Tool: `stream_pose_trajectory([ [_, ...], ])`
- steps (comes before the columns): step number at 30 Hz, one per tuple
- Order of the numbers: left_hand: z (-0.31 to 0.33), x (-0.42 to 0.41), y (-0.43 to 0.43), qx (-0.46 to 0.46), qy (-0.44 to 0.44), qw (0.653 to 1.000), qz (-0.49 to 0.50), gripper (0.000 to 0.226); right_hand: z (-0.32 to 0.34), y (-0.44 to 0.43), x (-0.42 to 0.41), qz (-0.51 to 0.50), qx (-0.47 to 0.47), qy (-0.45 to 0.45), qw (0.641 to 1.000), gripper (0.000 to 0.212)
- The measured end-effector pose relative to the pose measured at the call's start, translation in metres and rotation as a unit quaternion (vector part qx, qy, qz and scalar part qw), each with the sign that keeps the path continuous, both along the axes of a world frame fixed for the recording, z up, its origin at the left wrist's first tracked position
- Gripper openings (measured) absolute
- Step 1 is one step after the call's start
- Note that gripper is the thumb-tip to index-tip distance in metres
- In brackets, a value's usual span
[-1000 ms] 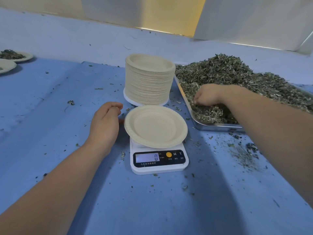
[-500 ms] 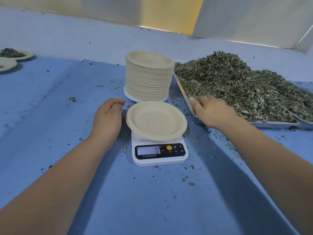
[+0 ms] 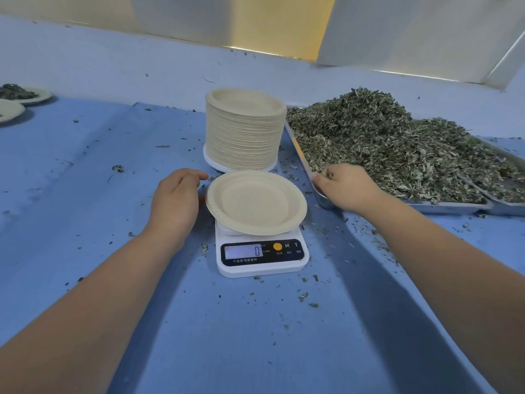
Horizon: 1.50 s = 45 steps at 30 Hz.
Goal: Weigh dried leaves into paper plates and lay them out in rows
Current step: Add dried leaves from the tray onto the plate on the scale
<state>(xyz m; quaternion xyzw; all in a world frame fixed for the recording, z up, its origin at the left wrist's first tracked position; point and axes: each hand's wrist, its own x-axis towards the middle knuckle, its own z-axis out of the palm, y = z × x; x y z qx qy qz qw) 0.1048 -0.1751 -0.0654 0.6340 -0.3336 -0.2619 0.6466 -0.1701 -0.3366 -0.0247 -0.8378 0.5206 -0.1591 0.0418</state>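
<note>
An empty paper plate [image 3: 255,201] sits on a white digital scale [image 3: 261,268] whose display reads 0. My left hand [image 3: 176,200] rests on the blue table just left of the plate's rim, fingers loosely curled, holding nothing. My right hand [image 3: 346,186] is over the near left corner of the metal tray [image 3: 454,205], fingers pinched together with bits of dried leaves showing between them. A heap of dried leaves [image 3: 383,146] fills the tray. A tall stack of paper plates [image 3: 244,132] stands right behind the scale.
Two paper plates lie at the far left edge, one with leaves [image 3: 28,95] and one only partly in view [image 3: 8,110]. Leaf crumbs are scattered over the blue table cover [image 3: 85,180]. A pale wall runs along the back.
My right hand has come out of the leaf heap, closed, to the tray's near corner. The left hand has stayed beside the plate. The scale reading is unchanged at 0.
</note>
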Motion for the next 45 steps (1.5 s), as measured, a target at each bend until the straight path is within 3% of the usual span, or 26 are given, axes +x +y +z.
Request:
stream_pose_trajectory([
  [3,0.002,-0.001,0.000,0.002,0.013,1.000,-0.003,0.034,0.008,-0.008,-0.007,-0.016,-0.026,-0.056,0.998,0.049],
  [9,-0.001,-0.002,-0.002,-0.010,0.008,1.000,-0.016,0.033,0.013,-0.014,-0.011,-0.021,-0.042,-0.038,0.998,0.051],
  [12,-0.003,0.000,-0.002,-0.009,0.007,1.000,-0.011,0.032,0.015,-0.016,-0.011,-0.056,-0.095,-0.117,0.987,0.052],
  [16,-0.002,0.000,-0.004,-0.004,0.003,1.000,-0.010,0.033,0.015,-0.018,-0.010,-0.062,-0.067,-0.072,0.993,0.052],
  [19,-0.003,0.000,-0.004,-0.002,0.000,1.000,-0.009,0.033,0.018,-0.020,-0.010,-0.077,-0.109,-0.106,0.985,0.052],
  [22,-0.004,0.001,-0.004,-0.005,-0.003,1.000,-0.008,0.033,0.019,-0.021,-0.008,-0.064,-0.104,-0.078,0.989,0.052],
  [26,-0.006,0.003,-0.006,-0.006,-0.003,1.000,-0.008,0.033,0.020,-0.021,-0.007,-0.080,-0.116,-0.115,0.983,0.052],
  [29,-0.005,0.003,-0.006,-0.001,0.000,1.000,-0.011,0.033,0.015,-0.021,-0.006,-0.067,-0.112,-0.095,0.987,0.051],
  [33,-0.003,0.000,-0.005,0.004,-0.002,1.000,-0.014,0.033,0.022,-0.022,-0.004,-0.101,-0.125,-0.163,0.974,0.052],
  [36,-0.002,-0.001,-0.004,0.006,0.000,1.000,-0.016,0.033,0.035,-0.014,0.000,-0.070,-0.167,-0.139,0.974,0.052],
  [40,-0.002,-0.002,-0.004,0.010,-0.020,1.000,-0.013,0.035,0.064,0.020,0.034,0.054,-0.251,-0.142,0.956,0.047],
  [45,-0.001,-0.003,-0.001,0.012,-0.036,0.999,-0.015,0.037,0.070,0.075,0.089,0.202,-0.244,-0.147,0.937,0.040],
])
